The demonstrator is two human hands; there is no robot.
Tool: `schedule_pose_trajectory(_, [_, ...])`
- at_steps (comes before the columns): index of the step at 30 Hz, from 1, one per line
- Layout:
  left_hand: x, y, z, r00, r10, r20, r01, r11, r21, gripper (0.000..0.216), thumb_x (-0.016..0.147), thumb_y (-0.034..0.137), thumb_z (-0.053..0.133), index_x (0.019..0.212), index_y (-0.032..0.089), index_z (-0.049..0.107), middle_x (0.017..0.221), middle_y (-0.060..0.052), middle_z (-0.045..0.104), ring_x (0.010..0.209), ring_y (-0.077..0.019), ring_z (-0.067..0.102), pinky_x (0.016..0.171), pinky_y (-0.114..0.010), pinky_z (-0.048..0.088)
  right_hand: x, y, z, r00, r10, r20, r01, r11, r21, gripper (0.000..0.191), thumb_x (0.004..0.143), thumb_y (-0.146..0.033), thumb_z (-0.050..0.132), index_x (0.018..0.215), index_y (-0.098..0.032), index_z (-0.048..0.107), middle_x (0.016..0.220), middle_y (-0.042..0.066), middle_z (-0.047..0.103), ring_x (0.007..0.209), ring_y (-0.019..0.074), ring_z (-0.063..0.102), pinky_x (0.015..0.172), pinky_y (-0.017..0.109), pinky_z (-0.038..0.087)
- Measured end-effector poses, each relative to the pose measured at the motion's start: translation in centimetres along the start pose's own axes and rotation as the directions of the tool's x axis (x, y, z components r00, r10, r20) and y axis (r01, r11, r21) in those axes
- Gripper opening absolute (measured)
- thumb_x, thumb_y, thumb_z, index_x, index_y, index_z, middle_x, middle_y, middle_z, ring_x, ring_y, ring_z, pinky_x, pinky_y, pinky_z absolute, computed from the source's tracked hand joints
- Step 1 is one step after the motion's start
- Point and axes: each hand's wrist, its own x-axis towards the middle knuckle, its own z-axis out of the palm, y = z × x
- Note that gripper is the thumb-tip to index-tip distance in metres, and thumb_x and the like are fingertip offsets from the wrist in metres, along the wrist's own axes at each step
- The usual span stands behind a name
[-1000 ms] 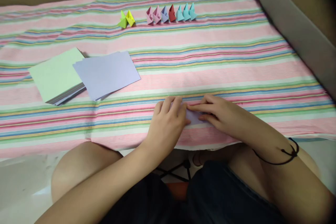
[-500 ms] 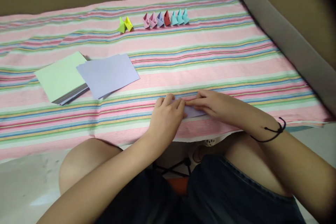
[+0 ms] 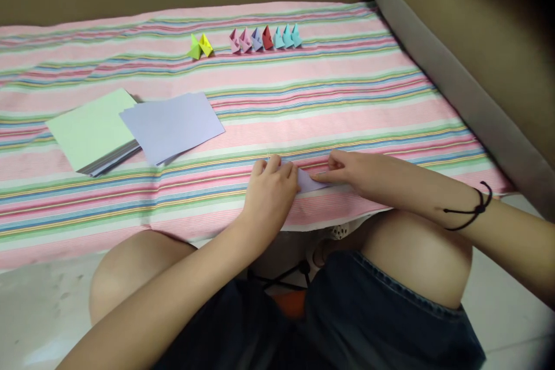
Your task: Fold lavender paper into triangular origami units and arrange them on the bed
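A folded piece of purple paper [image 3: 309,182] lies near the front edge of the striped cloth. My left hand [image 3: 272,188] covers its left part, fingers curled and pressed down on it. From the right, my right hand [image 3: 342,170] reaches in with its index finger pressing on the paper's right part, the other fingers tucked in. Part of the paper is hidden beneath my left hand. To the left rest a few purple sheets [image 3: 173,127], overlapping a stack of paper with a light green sheet [image 3: 91,130] on top.
Along the back stand small folded paper pieces: a green one [image 3: 195,47] and a yellow one [image 3: 206,45], then a row with pink [image 3: 245,40], purple [image 3: 257,39], red [image 3: 267,38] and light blue [image 3: 287,37] ones. A grey-brown panel [image 3: 459,81] borders the right side.
My right index finger has slid along the paper, and the right hand sits slightly farther from the left. The whole view has shifted a little. My left hand stays on the paper.
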Motion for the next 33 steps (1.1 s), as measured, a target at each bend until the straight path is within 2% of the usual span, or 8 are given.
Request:
schedule_pose_trajectory(4, [0.0,0.0,0.0,1.000,-0.009,0.015,0.009,1.000,-0.007,0.023,0.084,0.022,0.062,0.105,0.013,0.065,0.101,-0.010,0.070,0.101,-0.0309,0.054,0.077,-0.041,0.038,-1.7,-0.1,-0.5,0.992,-0.107,0.064,0.117,0.977,-0.178,0.046,0.084,-0.006,0.045,0.117,-0.033,0.062,0.087,0.004,0.059,0.059,0.0145,0.043,0.050,0.029,0.018])
schedule_pose_trajectory(13, [0.1,-0.2,0.1,1.000,-0.011,0.008,0.012,0.999,-0.053,0.025,0.083,0.022,0.063,0.107,0.014,0.065,0.101,-0.010,0.070,0.102,-0.0319,0.054,0.079,-0.043,0.040,-3.7,0.3,-0.9,0.991,-0.113,0.072,0.128,0.957,-0.259,0.054,0.078,0.000,0.046,0.117,-0.032,0.063,0.091,0.006,0.060,0.071,0.0190,0.052,0.050,0.028,0.023])
schedule_pose_trajectory(16, [0.1,-0.6,0.1,1.000,0.013,-0.001,-0.013,0.995,-0.098,0.026,0.083,0.023,0.063,0.107,0.013,0.064,0.103,-0.011,0.069,0.104,-0.0320,0.053,0.083,-0.044,0.040,-3.4,0.4,-0.9,0.998,-0.051,0.031,0.053,0.995,-0.090,0.048,0.081,-0.003,0.042,0.113,-0.030,0.066,0.091,0.005,0.060,0.073,0.0173,0.055,0.055,0.026,0.035])
schedule_pose_trajectory(21, [0.1,-1.7,0.3,0.998,0.034,-0.045,-0.045,0.957,-0.288,0.026,0.083,0.024,0.063,0.107,0.014,0.063,0.108,-0.011,0.065,0.103,-0.0278,0.054,0.087,-0.041,0.043,-1.3,-1.9,1.3,0.946,0.187,-0.265,-0.126,0.965,0.231,0.024,0.089,-0.019,0.048,0.104,-0.020,0.067,0.096,0.006,0.066,0.090,0.0200,0.060,0.078,0.032,0.045])
schedule_pose_trajectory(24, [0.2,-2.4,0.7,0.997,0.036,-0.069,-0.061,0.913,-0.404,0.032,0.082,0.026,0.064,0.112,0.016,0.061,0.113,-0.011,0.061,0.107,-0.0263,0.053,0.090,-0.040,0.043,0.2,-3.9,3.0,0.883,0.341,-0.323,-0.240,0.918,0.316,0.020,0.082,-0.029,0.063,0.098,-0.018,0.066,0.085,0.004,0.066,0.084,0.0210,0.060,0.077,0.034,0.044])
schedule_pose_trajectory(27, [0.4,-2.9,0.9,0.995,0.048,-0.092,-0.086,0.876,-0.474,0.035,0.078,0.024,0.067,0.111,0.017,0.060,0.116,-0.011,0.060,0.110,-0.0261,0.052,0.093,-0.041,0.042,1.0,-5.1,3.4,0.840,0.480,-0.254,-0.352,0.837,0.420,0.015,0.078,-0.027,0.067,0.089,-0.017,0.065,0.071,0.001,0.062,0.070,0.0190,0.057,0.066,0.031,0.042])
schedule_pose_trajectory(29, [0.5,-3.1,0.6,0.995,0.025,-0.097,-0.073,0.847,-0.526,0.030,0.077,0.021,0.067,0.106,0.017,0.061,0.108,-0.009,0.064,0.105,-0.0250,0.054,0.090,-0.040,0.043,1.1,-5.4,3.0,0.853,0.476,-0.213,-0.344,0.820,0.458,0.006,0.079,-0.024,0.064,0.079,-0.018,0.065,0.069,0.001,0.061,0.068,0.0178,0.055,0.063,0.030,0.040])
schedule_pose_trajectory(33, [0.5,-3.4,-0.8,0.991,-0.109,-0.072,0.025,0.695,-0.719,0.009,0.082,0.019,0.059,0.086,0.019,0.067,0.085,-0.002,0.070,0.083,-0.0178,0.061,0.077,-0.031,0.045,1.2,-6.1,1.7,0.883,0.374,-0.283,-0.204,0.850,0.486,0.014,0.086,-0.021,0.054,0.080,-0.019,0.067,0.079,0.003,0.063,0.076,0.0178,0.056,0.067,0.029,0.040])
